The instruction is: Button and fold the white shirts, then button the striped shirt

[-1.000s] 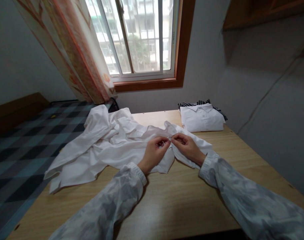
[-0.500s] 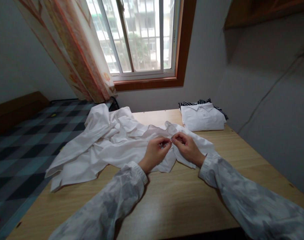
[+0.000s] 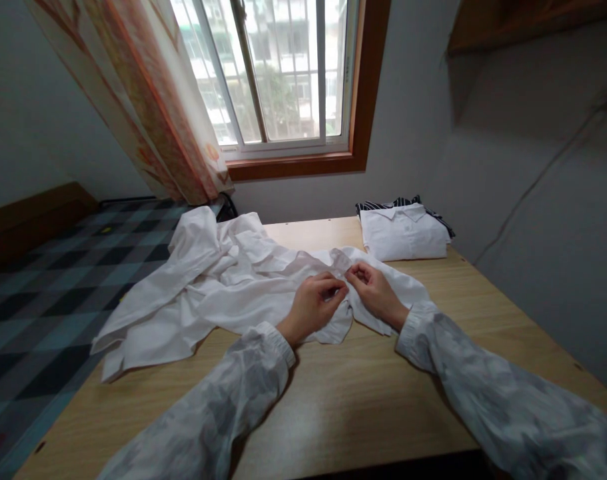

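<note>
My left hand (image 3: 314, 301) and my right hand (image 3: 374, 291) meet fingertip to fingertip on the white shirt (image 3: 223, 287), each pinched shut on a bit of its front edge, just on my side of the collar. The shirt lies rumpled and spread on the worktop (image 3: 343, 400), its far sleeve trailing toward the checked bed (image 3: 48, 280) on the left. I judge the cloth light, thin and limp: it will sag and slide on the smooth wood if tugged, so small pinches at the edges, the placket, collar or shoulder seams should control it best. To the right of the shirt, apart from it, sits a folded white shirt (image 3: 404, 235) on a dark striped one (image 3: 383, 206).
</note>
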Motion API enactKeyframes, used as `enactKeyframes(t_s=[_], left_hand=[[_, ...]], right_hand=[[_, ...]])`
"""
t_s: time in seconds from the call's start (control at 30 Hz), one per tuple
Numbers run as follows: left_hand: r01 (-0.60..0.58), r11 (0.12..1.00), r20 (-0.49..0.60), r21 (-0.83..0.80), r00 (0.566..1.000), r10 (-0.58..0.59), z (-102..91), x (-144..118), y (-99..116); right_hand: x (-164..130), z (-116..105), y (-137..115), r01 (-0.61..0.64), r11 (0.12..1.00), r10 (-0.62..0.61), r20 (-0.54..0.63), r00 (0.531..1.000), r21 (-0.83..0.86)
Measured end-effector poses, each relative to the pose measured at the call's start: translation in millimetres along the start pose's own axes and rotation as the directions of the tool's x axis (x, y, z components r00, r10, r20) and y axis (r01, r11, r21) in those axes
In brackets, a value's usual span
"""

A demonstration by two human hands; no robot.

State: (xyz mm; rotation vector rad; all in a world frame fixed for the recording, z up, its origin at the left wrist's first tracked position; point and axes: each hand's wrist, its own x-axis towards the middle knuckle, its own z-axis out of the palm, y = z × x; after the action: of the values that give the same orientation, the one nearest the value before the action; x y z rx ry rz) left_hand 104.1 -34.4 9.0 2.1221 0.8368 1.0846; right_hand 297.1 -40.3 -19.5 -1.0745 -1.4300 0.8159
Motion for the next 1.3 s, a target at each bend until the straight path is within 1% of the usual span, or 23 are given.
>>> enactKeyframes(t_s=[0.07, 0.1, 0.23, 0.3, 0.37, 0.47, 0.6, 0.67, 0.87, 1.0, 1.13, 1.2, 1.3], left_hand=[[0.020, 1.000, -0.016, -0.010, 1.000, -0.020, 1.4, -1, 0], [0.047, 0.999, -0.033, -0.024, 0.998, -0.048, 2.3, -1, 0], [0.198, 0.978, -0.083, -0.068, 0.976, -0.204, 5.6, -1, -4], [0.235, 0.969, -0.078, -0.074, 0.967, -0.241, 6.3, 0, -6], [0.245, 0.965, -0.054, -0.090, 0.967, -0.250, 5.8, 1, -8], [0.235, 0.965, -0.009, -0.118, 0.971, -0.238, 3.4, 3, -12], [0.179, 0.973, 0.027, -0.144, 0.984, -0.177, 0.4, 4, -14], [0.154, 0.975, 0.031, -0.159, 0.988, -0.150, -0.2, 4, -15], [0.101, 0.977, 0.035, -0.189, 0.995, -0.096, -2.3, 1, -11], [0.098, 0.973, 0.056, -0.208, 0.995, -0.089, -4.9, 0, -8], [0.076, 0.973, 0.075, -0.218, 0.995, -0.061, -6.9, -2, -6], [0.059, 0.974, 0.086, -0.218, 0.995, -0.041, -8.0, -2, -5], [0.036, 0.978, 0.102, -0.207, 0.995, -0.015, -9.3, -2, -5]], right_hand=[[2, -1, 2, -0.027, 0.998, 0.025, 0.038, 0.999, 0.055], [2, -2, 2, -0.036, 0.996, 0.031, 0.055, 0.998, 0.077], [2, -3, 2, -0.060, 0.989, 0.047, 0.096, 0.994, 0.132], [3, -4, 1, -0.077, 0.985, 0.058, 0.123, 0.991, 0.154], [3, -5, 0, -0.091, 0.981, 0.063, 0.159, 0.985, 0.174], [4, -6, -2, -0.106, 0.977, 0.067, 0.202, 0.977, 0.187], [2, -4, -1, -0.122, 0.977, 0.092, 0.171, 0.981, 0.174], [1, -2, 1, -0.131, 0.977, 0.104, 0.159, 0.982, 0.170], [2, -2, 0, -0.154, 0.980, 0.126, 0.211, 0.969, 0.122], [0, -3, -6, -0.097, 0.994, 0.083, 0.201, 0.976, 0.058], [0, -7, -10, -0.027, 1.000, 0.025, 0.223, 0.974, 0.009], [0, -9, -10, 0.009, 0.999, 0.002, 0.206, 0.979, -0.048], [-2, -11, -12, 0.111, 0.984, -0.090, 0.143, 0.986, -0.140]])
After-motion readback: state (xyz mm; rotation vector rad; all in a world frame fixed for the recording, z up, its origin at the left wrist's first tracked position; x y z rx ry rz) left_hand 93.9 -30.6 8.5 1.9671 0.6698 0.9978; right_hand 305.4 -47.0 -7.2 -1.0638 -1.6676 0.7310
